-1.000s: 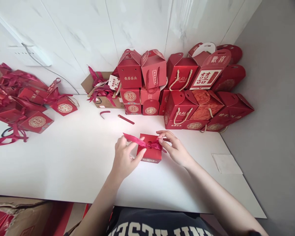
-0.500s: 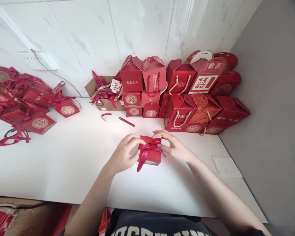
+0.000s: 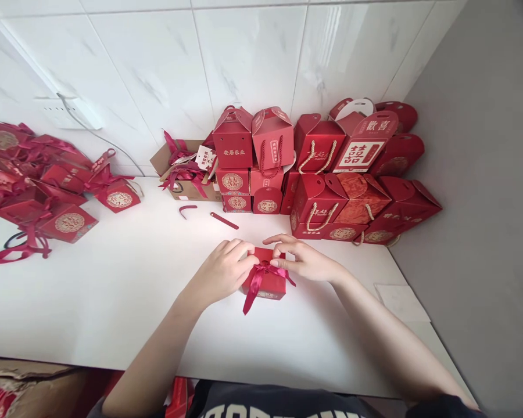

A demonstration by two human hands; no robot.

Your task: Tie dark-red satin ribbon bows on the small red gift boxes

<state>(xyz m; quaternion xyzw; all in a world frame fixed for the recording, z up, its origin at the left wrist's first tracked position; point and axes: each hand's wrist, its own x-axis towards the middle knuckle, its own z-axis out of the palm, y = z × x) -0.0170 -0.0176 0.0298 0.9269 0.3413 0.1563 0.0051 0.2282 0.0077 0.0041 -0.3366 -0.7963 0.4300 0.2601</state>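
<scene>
A small red gift box (image 3: pixel 273 285) stands on the white table in front of me. Across its top lies a magenta satin ribbon (image 3: pixel 255 285) tied in a bow, one tail hanging down the front and another sticking out to the right. My left hand (image 3: pixel 230 267) is closed, its thumb and fingertips pinching the ribbon at the left of the knot. From the right, my right hand (image 3: pixel 304 259) pinches the ribbon near the knot between thumb and finger, with the index finger stretched out above the box. The fingertips partly hide the bow.
Stacked red gift boxes (image 3: pixel 318 200) line the wall, some with rope handles. A cardboard box (image 3: pixel 196 188) holds ribbons and tags. Two red strips, one a flat strip (image 3: pixel 224 220), lie on the table (image 3: pixel 126 290). Ribboned boxes (image 3: pixel 70 223) are piled at left.
Both hands have drawn in toward the knot. The left fingers have closed on the ribbon, and the right thumb and finger have come together at it. The view has tipped slightly.
</scene>
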